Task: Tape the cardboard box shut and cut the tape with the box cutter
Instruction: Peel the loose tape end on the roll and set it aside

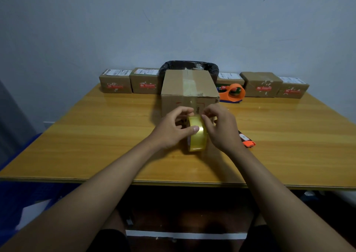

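A yellowish roll of clear tape [198,140] stands on edge on the wooden table [96,136], just in front of the cardboard box [179,84]. My left hand [173,126] grips the roll from the left, thumb across its outer face. My right hand [221,126] holds it from the right, fingertips pinching at the roll's top edge. The box's top flaps lie flat, with a strip of tape along the centre seam. An orange and black box cutter [247,139] lies on the table right of my right wrist, partly hidden by it.
An orange tape dispenser [233,94] sits right of the box. Several small labelled parcels [115,83] line the table's back edge by the wall. A bin with a black liner [189,66] stands behind the box. The table's front edge is near my forearms.
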